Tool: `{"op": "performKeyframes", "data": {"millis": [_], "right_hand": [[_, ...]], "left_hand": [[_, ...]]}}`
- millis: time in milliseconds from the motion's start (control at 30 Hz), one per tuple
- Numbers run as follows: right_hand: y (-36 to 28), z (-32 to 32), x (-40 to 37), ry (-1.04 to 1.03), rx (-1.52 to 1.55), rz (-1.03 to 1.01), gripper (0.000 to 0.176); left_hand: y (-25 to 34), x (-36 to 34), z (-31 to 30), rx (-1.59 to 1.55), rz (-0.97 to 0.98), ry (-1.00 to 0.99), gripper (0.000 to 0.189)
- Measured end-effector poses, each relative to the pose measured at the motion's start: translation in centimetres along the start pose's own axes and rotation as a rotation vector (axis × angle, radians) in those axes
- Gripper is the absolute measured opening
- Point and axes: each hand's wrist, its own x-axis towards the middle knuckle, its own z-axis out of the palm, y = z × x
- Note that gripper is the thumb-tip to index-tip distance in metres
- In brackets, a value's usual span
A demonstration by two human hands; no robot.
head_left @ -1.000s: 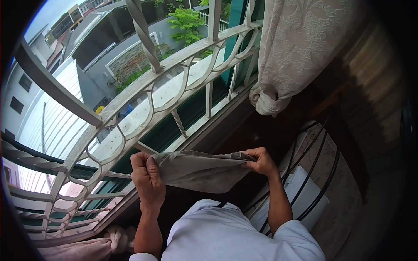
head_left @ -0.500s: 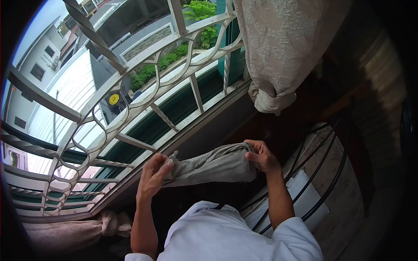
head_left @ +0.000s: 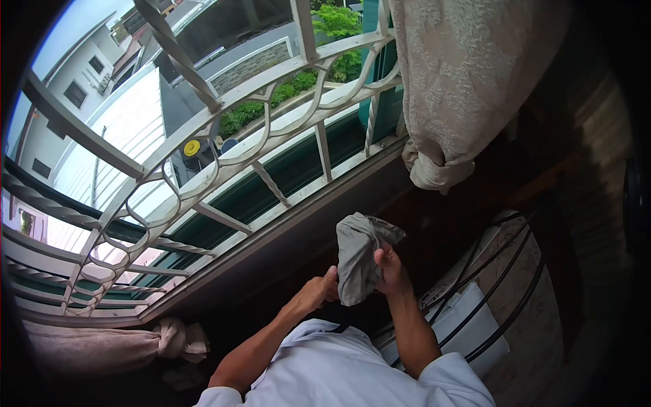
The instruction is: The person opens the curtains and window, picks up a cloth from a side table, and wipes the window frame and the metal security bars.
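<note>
A crumpled grey cloth (head_left: 356,254) is bunched up in front of my chest. My right hand (head_left: 392,270) is closed on its right side, thumb on the near face and the other fingers mostly hidden behind the fabric. At the cloth's lower left edge is my left hand (head_left: 319,290), thumb raised and fingers curled in against the fabric, their tips partly out of sight.
White window bars (head_left: 237,161) run along the left above a sill. A knotted pale curtain (head_left: 468,88) hangs at the upper right, another knotted curtain (head_left: 102,346) at lower left. A chair with black curved rails (head_left: 512,305) stands right, a white item (head_left: 475,322) behind them.
The cloth, earlier stretched sideways between both hands, is now gathered into a bunch. My left hand has moved right and down towards my right hand, which shifted slightly left.
</note>
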Motion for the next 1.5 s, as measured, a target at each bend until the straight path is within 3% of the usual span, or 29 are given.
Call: {"op": "performKeyframes", "data": {"millis": [67,100,167,200,267,300,333,400,433,467,533,600,667,733,800,833,900,933,1000,1133,1200,1267,1333,1400,1433,1467,1500], "right_hand": [[0.5,1.4,-0.1,0.077,-0.073,-0.012,0.062],[0.4,2.6,-0.2,0.106,-0.074,-0.009,0.053],[0.8,3.3,-0.2,0.129,-0.147,-0.031,0.046],[1.1,3.6,-0.4,0.166,-0.212,-0.065,0.039],[1.7,4.2,-0.7,0.202,-0.240,-0.066,0.033],[3.1,5.2,-0.1,0.226,-0.259,-0.064,0.027],[3.9,5.8,0.2,0.197,-0.259,-0.050,0.027],[5.7,7.0,0.6,0.166,-0.310,-0.029,0.024],[7.0,6.9,0.9,0.119,-0.352,-0.037,0.026],[8.3,6.6,1.2,0.093,-0.354,-0.029,0.026],[10.7,6.4,1.7,0.121,-0.397,-0.025,0.036],[12.0,7.9,2.0,0.095,-0.366,0.023,0.038],[13.4,10.8,2.6,0.062,-0.327,0.090,0.040],[14.3,14.5,2.9,0.002,-0.277,0.097,0.043],[16.5,16.1,3.3,-0.023,-0.304,0.096,0.045],[17.8,16.8,3.4,-0.037,-0.311,0.097,0.045],[20.4,17.7,3.5,-0.041,-0.347,0.096,0.046],[21.6,18.8,3.4,-0.037,-0.352,0.102,0.046],[22.7,20.9,3.7,0.015,-0.389,0.053,0.038],[25.6,21.6,3.3,0.121,-0.539,0.086,0.030],[26.7,21.7,2.7,0.092,-0.631,0.129,0.032],[27.8,20.3,2.0,0.070,-0.789,0.158,0.030],[28.3,21.2,2.3,0.027,-0.946,0.191,0.029],[28.6,25.5,2.8,0.032,-1.637,0.313,0.026],[29.3,27.5,2.8,0.013,-1.832,0.119,0.039],[30.1,28.4,3.3,-0.111,-1.790,-0.029,0.053],[31.1,29.9,3.9,-0.194,-1.580,0.027,0.058]], "left_hand": [[-1.7,1.0,0.5,-0.230,0.132,-0.086,0.081],[-1.9,1.0,0.6,-0.240,0.141,-0.069,0.081],[0.6,-0.7,0.6,-0.329,0.297,0.072,0.048],[-0.2,-0.5,0.2,-0.342,0.303,0.083,0.048],[-1.5,-0.4,-1.4,-0.339,0.340,0.311,0.037],[-1.9,-1.6,-2.4,-0.031,0.183,0.658,0.043],[-2.5,-2.0,-3.1,-0.042,0.185,0.688,0.043],[-4.8,-2.5,-4.7,-0.048,-0.075,0.417,0.049],[-6.3,-3.2,-5.3,-0.260,-0.059,0.238,0.057],[-7.5,-3.6,-5.5,-0.271,-0.049,0.260,0.057],[-9.6,-3.8,-5.5,-0.358,0.183,0.062,0.065],[-11.0,-4.3,-6.4,-0.264,0.181,0.070,0.074],[-10.4,-7.7,-7.9,-0.197,-0.035,0.247,0.088],[-10.6,-11.7,-9.8,-0.209,-0.078,0.262,0.095],[-12.7,-14.7,-11.6,-0.485,0.114,0.143,0.071],[-14.1,-15.6,-12.2,-0.494,0.114,0.156,0.071],[-17.2,-17.0,-13.3,-0.639,0.589,0.334,0.040],[-18.3,-17.9,-13.9,-0.647,0.587,0.332,0.040],[-19.0,-19.5,-15.0,-0.729,0.639,0.651,0.018],[-21.4,-25.7,-17.4,-0.579,0.665,1.042,0.014],[-21.6,-28.1,-18.0,-0.725,0.743,1.097,0.011],[-23.1,-29.2,-19.1,-0.729,0.773,1.051,0.007],[-23.5,-29.1,-20.0,-0.988,0.877,0.946,0.004],[-23.2,-29.5,-20.5,-0.945,0.900,0.949,0.005],[-23.1,-29.6,-20.5,-0.908,0.854,0.860,0.007],[-23.0,-29.7,-20.8,-0.865,0.807,0.785,0.009],[-22.9,-29.8,-20.7,-0.852,0.821,0.826,0.009]]}}
